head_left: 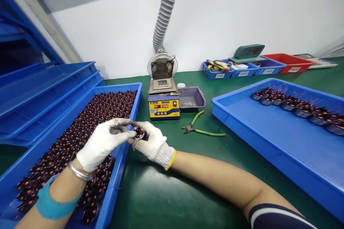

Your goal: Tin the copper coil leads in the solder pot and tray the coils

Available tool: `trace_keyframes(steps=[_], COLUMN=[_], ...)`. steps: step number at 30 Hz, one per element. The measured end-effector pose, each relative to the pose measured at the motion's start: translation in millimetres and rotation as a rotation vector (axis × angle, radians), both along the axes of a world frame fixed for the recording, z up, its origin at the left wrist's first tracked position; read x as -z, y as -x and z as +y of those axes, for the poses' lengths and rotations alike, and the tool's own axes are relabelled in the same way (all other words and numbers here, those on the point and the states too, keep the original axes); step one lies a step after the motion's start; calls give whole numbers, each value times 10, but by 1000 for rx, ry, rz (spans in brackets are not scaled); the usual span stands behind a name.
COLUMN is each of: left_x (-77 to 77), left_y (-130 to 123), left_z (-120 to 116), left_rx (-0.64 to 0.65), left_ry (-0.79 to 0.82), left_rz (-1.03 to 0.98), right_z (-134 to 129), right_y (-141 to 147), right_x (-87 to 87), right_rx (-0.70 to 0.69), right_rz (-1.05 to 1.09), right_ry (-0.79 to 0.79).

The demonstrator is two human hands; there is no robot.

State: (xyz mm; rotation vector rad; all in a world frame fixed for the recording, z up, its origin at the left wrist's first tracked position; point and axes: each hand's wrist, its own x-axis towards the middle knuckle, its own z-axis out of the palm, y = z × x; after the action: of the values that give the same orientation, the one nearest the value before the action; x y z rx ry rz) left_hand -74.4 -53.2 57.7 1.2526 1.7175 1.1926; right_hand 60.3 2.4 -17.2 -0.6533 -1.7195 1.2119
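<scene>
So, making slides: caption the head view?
Gloved left hand and right hand hold a round part beside a crowded blue tray.

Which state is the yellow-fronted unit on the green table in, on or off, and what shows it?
The yellow-fronted unit is on: red digits glow on its front panel.

A round, silver-rimmed black part (139, 133) sits in the right hand (153, 141).
</scene>
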Motion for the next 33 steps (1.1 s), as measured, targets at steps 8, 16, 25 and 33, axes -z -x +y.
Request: trace_keyframes(steps=[8,16,25,33], left_x=[124,29,76,162], left_y=[39,209,-26,246], left_z=[68,60,45,187], left_rx=[-299,-85,-232,-341], left_ry=[-371,-223,-205,-450], left_rz=[-228,-296,-130,-340], right_z=[-82,-32,-45,25], right_y=[17,-13,-20,-46], right_x=[60,17,35,-23], right_rx=[-33,7,-6,7], right_rz=[-160,-140,-154,-82], right_ry=[-99,-108,-118,-93])
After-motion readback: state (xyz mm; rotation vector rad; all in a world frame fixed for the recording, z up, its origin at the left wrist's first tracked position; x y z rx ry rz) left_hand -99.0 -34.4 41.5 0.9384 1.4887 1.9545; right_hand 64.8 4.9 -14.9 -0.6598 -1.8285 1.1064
